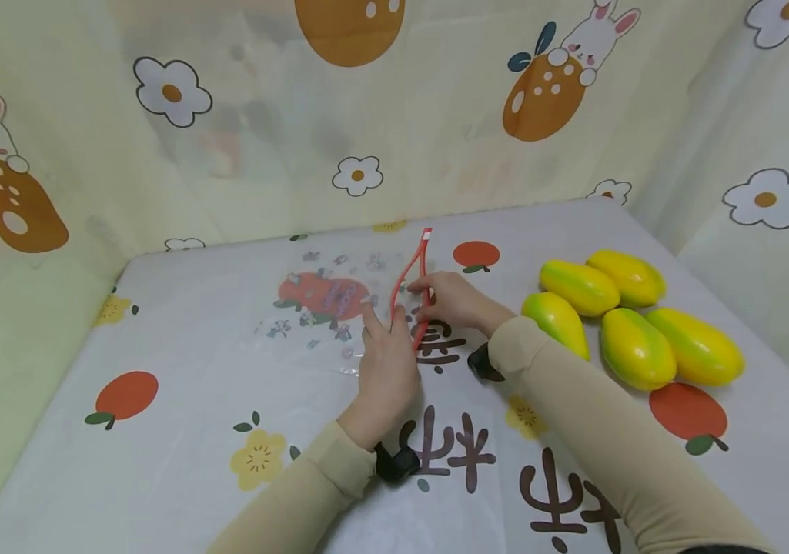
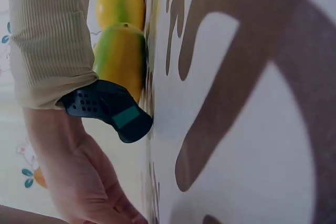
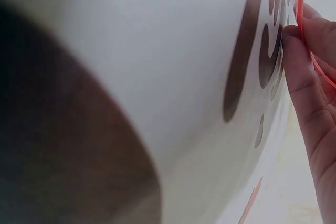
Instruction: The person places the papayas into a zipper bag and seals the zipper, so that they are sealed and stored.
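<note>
A clear, patterned bag [image 1: 325,338] gapes at its red rim [image 1: 423,260], right fingers [image 1: 424,283] pinching it, left fingers [image 1: 371,318] extended.

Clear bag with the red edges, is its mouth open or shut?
Partly open: the clear bag has red edges that bow apart but meet at their far end.
</note>
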Available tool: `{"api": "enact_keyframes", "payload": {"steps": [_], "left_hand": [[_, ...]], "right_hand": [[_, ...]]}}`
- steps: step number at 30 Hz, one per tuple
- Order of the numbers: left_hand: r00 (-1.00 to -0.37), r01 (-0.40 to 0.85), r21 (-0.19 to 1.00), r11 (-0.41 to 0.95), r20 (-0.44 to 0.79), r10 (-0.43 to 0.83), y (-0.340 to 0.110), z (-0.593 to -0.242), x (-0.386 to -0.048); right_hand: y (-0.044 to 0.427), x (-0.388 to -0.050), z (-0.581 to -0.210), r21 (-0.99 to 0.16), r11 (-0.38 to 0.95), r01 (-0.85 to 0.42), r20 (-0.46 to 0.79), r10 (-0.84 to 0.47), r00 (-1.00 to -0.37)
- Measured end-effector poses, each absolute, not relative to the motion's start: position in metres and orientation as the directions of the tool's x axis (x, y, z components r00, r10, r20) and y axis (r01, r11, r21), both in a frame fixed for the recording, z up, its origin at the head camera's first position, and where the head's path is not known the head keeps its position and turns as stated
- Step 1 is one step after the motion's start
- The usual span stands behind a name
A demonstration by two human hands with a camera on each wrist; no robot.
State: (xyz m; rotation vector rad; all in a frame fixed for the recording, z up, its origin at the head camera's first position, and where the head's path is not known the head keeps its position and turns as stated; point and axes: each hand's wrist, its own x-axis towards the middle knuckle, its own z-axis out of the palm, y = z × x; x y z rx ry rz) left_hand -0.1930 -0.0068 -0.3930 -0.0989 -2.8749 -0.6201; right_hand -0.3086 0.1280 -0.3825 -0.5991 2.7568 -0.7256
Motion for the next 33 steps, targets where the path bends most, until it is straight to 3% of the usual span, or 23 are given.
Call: {"api": "enact_keyframes", "payload": {"steps": [8,13,21,33], "left_hand": [[-0.998,0.035,0.416,0.909,0.055,0.013,-0.002,-0.392,-0.198],[-0.988,0.05,0.466,0.883,0.152,-0.024,0.002,-0.395,-0.197],[-0.952,0.082,0.421,0.904,0.301,-0.054,0.001,-0.398,-0.194],[-0.963,-0.001,0.425,0.905,0.245,-0.116,-0.006,-0.395,-0.199]], "right_hand": [[0.133,-0.31,-0.376,-0.502,0.808,-0.308,-0.137,-0.426,-0.895],[0.135,-0.31,-0.375,-0.478,0.822,-0.308,-0.159,-0.426,-0.891],[0.127,-0.308,-0.372,-0.406,0.846,-0.345,-0.222,-0.458,-0.861],[0.137,-0.286,-0.338,-0.313,0.797,-0.517,-0.172,-0.583,-0.794]]}}
